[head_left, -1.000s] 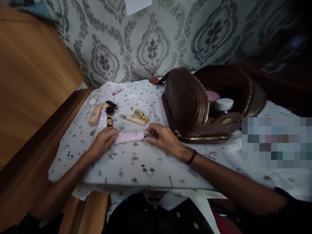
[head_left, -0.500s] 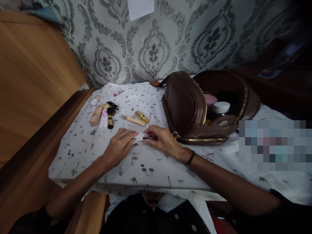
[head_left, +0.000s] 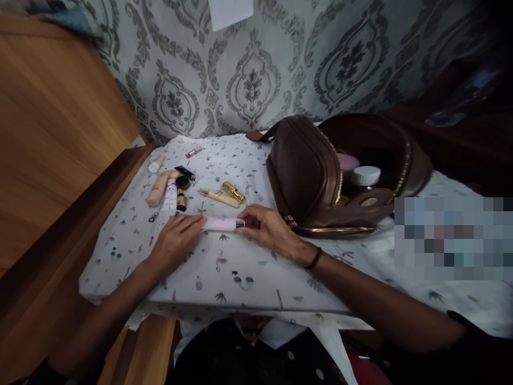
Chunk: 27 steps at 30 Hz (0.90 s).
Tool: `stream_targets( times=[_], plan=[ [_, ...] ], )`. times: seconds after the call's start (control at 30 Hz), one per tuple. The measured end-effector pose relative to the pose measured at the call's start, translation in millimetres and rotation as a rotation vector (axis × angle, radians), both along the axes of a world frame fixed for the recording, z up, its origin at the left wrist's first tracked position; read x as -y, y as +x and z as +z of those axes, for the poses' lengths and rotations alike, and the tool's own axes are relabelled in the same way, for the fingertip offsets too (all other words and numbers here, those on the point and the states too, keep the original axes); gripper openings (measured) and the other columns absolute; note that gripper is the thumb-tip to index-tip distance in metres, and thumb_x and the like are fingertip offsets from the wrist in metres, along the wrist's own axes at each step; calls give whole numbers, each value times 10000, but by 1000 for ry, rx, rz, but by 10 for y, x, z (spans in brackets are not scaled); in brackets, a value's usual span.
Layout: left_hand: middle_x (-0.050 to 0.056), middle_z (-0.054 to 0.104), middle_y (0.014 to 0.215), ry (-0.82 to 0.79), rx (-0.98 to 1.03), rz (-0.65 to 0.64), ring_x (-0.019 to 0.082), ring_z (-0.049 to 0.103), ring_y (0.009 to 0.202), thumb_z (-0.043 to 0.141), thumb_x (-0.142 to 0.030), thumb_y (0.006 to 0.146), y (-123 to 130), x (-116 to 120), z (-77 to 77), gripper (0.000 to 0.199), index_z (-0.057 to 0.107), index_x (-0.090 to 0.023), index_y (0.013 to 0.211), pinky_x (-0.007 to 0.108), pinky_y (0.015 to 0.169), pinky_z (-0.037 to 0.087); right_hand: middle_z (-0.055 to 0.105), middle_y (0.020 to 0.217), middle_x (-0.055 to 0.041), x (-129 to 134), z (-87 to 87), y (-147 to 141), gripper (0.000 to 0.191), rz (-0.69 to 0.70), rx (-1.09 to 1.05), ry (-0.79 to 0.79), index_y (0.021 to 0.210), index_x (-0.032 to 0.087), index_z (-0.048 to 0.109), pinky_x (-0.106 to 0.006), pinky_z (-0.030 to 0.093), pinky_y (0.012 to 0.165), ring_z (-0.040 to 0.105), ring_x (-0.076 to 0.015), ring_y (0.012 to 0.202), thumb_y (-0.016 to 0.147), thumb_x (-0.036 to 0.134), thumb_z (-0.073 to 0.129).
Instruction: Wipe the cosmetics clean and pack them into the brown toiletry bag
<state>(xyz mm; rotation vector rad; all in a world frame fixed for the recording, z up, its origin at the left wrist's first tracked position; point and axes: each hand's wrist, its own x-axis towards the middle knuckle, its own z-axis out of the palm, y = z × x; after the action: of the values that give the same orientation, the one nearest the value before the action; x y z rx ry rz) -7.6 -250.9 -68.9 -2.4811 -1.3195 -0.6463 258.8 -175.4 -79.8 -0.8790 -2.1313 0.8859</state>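
Observation:
A slim pale pink cosmetic tube (head_left: 222,224) with a silver end lies level between my hands, just over the cloth. My right hand (head_left: 269,229) pinches its silver end between thumb and fingers. My left hand (head_left: 178,238) is closed around the other end, which its fingers hide. Just beyond the tube are a gold lipstick case (head_left: 232,191) and a thin beige pencil-like stick (head_left: 218,198).
An open brown leather bag (head_left: 304,171) stands at right, with a white-capped bottle (head_left: 365,175) inside. Several cosmetics, including a beige tube (head_left: 157,190) and a small black-and-gold bottle (head_left: 181,200), lie at left. A pink lip gloss (head_left: 193,152) lies near the wall.
My left hand has moved left along the tube, and more of its pink body shows. My right hand has stayed at the silver end.

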Motion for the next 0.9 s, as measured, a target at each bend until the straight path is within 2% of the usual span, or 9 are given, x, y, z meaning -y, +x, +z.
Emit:
stream_targets(
  times=[0.17,0.4,0.53,0.63,0.77,0.9],
  plan=[
    [107,719,1115,-41,125,85,236,662,1042,505,-253,991,-207,53,19,261,663,-206,1193,417,915,564,649,819,-18,5,-15,3,207,17,-29,6,1036,190,694,-258,449,649,571,-136,702,834,238,698],
    [110,705,1125,38,104,81,246,645,1052,466,-208,991,-127,-59,113,280,669,-210,1184,458,952,557,712,844,-43,-5,-7,2,220,20,-61,-65,1009,157,714,-264,464,649,613,-154,729,883,321,638],
    [131,709,1106,95,-9,15,260,633,1042,439,-107,962,56,-158,104,334,662,-182,1199,473,942,557,707,786,-31,-16,13,2,212,13,-13,-43,978,151,725,-255,447,624,593,-145,687,907,309,602],
    [145,707,1108,139,-102,-61,262,631,1038,430,-66,948,269,-194,70,353,639,-144,1221,451,920,568,713,836,-54,-23,8,2,203,-1,-3,-20,1002,145,730,-271,466,657,614,-162,726,902,284,620],
    [154,703,1110,165,-133,-143,248,634,1028,399,-97,981,591,-184,58,322,614,-98,1221,418,905,578,662,910,-60,-35,-26,-2,225,10,-10,5,1034,150,723,-273,496,682,615,-155,738,816,206,715],
    [178,700,1131,161,-155,-185,253,623,1056,388,-137,1003,789,-160,79,309,615,-54,1195,397,955,564,627,845,-27,-50,-50,-7,226,7,-16,29,1011,170,713,-264,494,671,592,-142,704,789,130,696]
  ],
)
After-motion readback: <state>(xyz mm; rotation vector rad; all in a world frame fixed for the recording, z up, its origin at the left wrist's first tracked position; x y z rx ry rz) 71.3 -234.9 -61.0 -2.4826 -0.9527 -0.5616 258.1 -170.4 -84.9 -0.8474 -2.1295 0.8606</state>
